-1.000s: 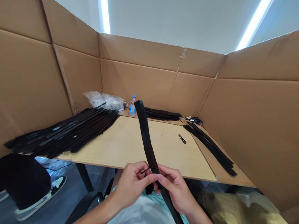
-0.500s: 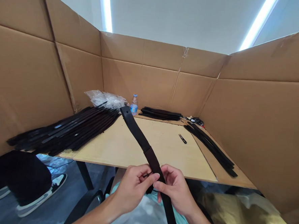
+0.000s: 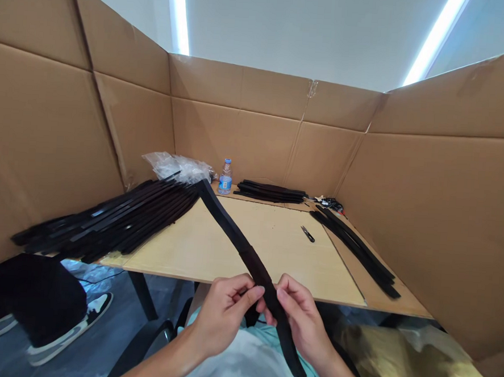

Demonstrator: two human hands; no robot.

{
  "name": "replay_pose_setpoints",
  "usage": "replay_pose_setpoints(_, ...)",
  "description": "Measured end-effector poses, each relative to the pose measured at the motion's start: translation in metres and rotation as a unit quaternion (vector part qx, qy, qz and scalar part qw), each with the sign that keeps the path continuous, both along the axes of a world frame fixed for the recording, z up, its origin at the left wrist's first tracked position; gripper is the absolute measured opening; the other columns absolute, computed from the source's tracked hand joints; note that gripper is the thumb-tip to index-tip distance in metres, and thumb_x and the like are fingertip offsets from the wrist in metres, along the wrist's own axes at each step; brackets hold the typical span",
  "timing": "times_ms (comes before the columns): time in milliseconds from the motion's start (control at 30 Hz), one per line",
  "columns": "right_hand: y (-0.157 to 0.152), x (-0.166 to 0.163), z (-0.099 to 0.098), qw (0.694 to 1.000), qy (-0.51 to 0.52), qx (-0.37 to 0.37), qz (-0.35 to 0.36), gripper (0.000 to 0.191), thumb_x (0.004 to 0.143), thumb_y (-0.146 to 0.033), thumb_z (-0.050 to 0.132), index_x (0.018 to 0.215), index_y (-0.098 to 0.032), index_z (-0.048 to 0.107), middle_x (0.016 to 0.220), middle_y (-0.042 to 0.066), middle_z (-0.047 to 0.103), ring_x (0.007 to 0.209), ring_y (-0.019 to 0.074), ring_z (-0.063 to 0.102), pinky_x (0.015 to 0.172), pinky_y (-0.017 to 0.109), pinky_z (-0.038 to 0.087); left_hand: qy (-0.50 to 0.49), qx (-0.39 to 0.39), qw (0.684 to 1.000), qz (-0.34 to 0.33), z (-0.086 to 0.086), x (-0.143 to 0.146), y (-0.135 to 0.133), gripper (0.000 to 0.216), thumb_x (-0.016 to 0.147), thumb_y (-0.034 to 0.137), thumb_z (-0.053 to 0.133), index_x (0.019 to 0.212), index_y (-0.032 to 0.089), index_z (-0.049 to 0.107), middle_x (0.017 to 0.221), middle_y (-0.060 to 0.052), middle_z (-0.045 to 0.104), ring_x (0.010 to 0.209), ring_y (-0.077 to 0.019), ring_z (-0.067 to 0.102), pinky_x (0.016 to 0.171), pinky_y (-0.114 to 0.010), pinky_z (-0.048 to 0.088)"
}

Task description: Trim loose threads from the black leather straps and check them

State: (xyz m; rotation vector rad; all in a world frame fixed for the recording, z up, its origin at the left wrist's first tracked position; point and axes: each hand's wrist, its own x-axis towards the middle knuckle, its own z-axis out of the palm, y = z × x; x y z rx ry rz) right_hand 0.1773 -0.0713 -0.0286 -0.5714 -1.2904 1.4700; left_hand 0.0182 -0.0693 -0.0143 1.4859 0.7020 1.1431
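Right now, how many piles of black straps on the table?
3: a large pile on the left, a small pile at the back beside the water bottle, and a narrow pile on the right.

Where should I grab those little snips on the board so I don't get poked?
Pinch the dark end of the snips, coming from your side of the board. That end lies nearest you, while the shiny pointed tip aims away, and they lie flat, so fingers reach them from above.

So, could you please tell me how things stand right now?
Left hand, right hand gripping black strap. Far end angled toward strap pile. Thread snips lie off to the right.
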Motion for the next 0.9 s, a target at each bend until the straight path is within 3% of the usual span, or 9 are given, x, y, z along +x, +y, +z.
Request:
replay_pose_setpoints(100, 0.001, 0.002, -0.002, 1.0, 0.008, 0.003, -0.008, 0.023, 0.087, -0.036, 0.065, 0.079, -0.016, 0.057, 0.071, 0.002, 0.066, 0.058, 0.0076, 0.056, 0.055, 0.019, 0.044, 0.016, 0.017, 1.0, 0.014, -0.001, -0.002, 0.001, 0.031, 0.09, 0.036, 0.054, 0.069, 0.014, 0.06, 0.065, -0.005, 0.069, 0.063, -0.0192, 0.068, 0.061, -0.027, 0.051)
replay_pose_setpoints(167, 0.001, 0.001, -0.004, 1.0, 0.004, -0.001, -0.016, 0.021, 0.083, -0.032, 0.071, 0.094, -0.017, 0.063, 0.074, 0.0, 0.065, 0.06, 0.0071, 0.056, 0.055, 0.018, 0.045, 0.031, 0.021, 0.999, 0.02, -0.002, -0.003, 0.001, 0.023, 0.086, 0.035, 0.061, 0.077, 0.013, 0.064, 0.068, -0.004, 0.069, 0.063, -0.0184, 0.067, 0.057, -0.024, 0.049)
replay_pose_setpoints(267, 0.001, 0.001, -0.005, 1.0, -0.003, -0.011, 0.003, 0.046, 0.074, -0.026, 0.079, 0.117, -0.022, 0.062, 0.079, -0.001, 0.062, 0.061, 0.0075, 0.056, 0.053, 0.017, 0.048, 0.027, 0.005, 1.0, -0.002, -0.003, -0.004, 0.001, 0.021, 0.08, 0.032, 0.068, 0.089, 0.013, 0.066, 0.071, -0.003, 0.069, 0.06, -0.0163, 0.065, 0.053, -0.022, 0.048)
replay_pose_setpoints(333, 0.001, 0.0, -0.004, 0.999, -0.001, -0.014, 0.032, 0.055, 0.07, -0.023, 0.082, 0.121, -0.024, 0.061, 0.08, 0.0, 0.062, 0.062, 0.0089, 0.056, 0.049, 0.017, 0.051, 0.015, -0.002, 0.999, -0.034, -0.003, -0.005, 0.001, 0.021, 0.083, 0.032, 0.065, 0.092, 0.013, 0.066, 0.077, -0.004, 0.07, 0.06, -0.0161, 0.065, 0.056, -0.024, 0.05)
replay_pose_setpoints(533, -0.003, 0.002, 0.005, 0.996, -0.057, -0.025, 0.059, 0.027, 0.068, -0.021, 0.081, 0.093, -0.015, 0.072, 0.087, 0.004, 0.06, 0.069, 0.0148, 0.061, 0.051, 0.025, 0.061, 0.039, 0.03, 0.998, -0.036, 0.0, -0.005, 0.0, 0.019, 0.087, 0.028, 0.06, 0.087, 0.012, 0.071, 0.073, -0.005, 0.067, 0.068, -0.0163, 0.06, 0.061, -0.024, 0.047)
replay_pose_setpoints(667, -0.005, 0.002, 0.006, 0.996, -0.076, -0.005, 0.036, 0.022, 0.073, -0.025, 0.078, 0.09, -0.012, 0.071, 0.077, 0.001, 0.06, 0.052, 0.0102, 0.061, 0.046, 0.02, 0.055, -0.045, -0.029, 0.992, -0.115, 0.002, -0.002, -0.001, 0.018, 0.087, 0.029, 0.06, 0.087, 0.013, 0.068, 0.064, -0.001, 0.063, 0.056, -0.0152, 0.062, 0.059, -0.027, 0.05)
replay_pose_setpoints(767, -0.003, 0.002, 0.003, 0.997, -0.077, 0.001, 0.032, 0.023, 0.082, -0.034, 0.07, 0.089, -0.012, 0.069, 0.068, 0.002, 0.063, 0.047, 0.0081, 0.058, 0.041, 0.016, 0.046, -0.065, -0.048, 0.99, -0.117, 0.002, -0.001, 0.0, 0.02, 0.086, 0.031, 0.061, 0.08, 0.013, 0.065, 0.061, 0.0, 0.061, 0.055, -0.0175, 0.066, 0.057, -0.028, 0.051)
replay_pose_setpoints(900, -0.002, 0.0, -0.001, 0.998, -0.063, -0.022, 0.02, 0.04, 0.09, -0.047, 0.055, 0.076, -0.012, 0.065, 0.057, 0.003, 0.063, 0.039, 0.0072, 0.051, 0.037, 0.017, 0.04, -0.065, -0.057, 0.988, -0.127, 0.001, -0.001, 0.0, 0.02, 0.087, 0.031, 0.061, 0.083, 0.012, 0.065, 0.06, -0.001, 0.064, 0.058, -0.0192, 0.068, 0.061, -0.03, 0.053)
